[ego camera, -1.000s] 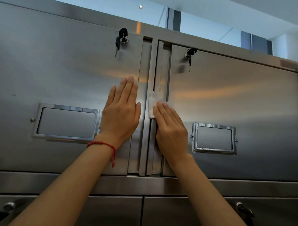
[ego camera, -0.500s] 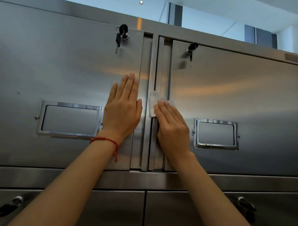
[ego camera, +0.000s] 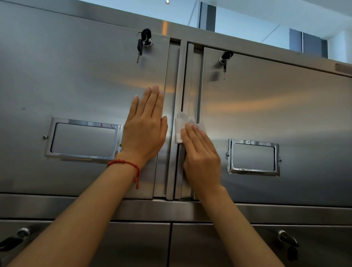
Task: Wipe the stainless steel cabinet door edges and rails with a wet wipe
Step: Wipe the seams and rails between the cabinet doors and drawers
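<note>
White wet wipe (ego camera: 180, 127) under flat right fingers (ego camera: 192, 133) on upright rail (ego camera: 179, 80).

**Soft light, shiny metal**

The light is soft and even. A small ceiling lamp (ego camera: 167, 1) glows at the top. Orange glare streaks lie across the steel doors (ego camera: 276, 106). The picture is sharp in the middle. Straight lines bend near the edges. Shadows are faint.

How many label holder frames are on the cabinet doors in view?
2. One label frame is on the upper left door, beside the left hand; the other label frame is on the upper right door. Arms hide parts of the lower doors.
</note>
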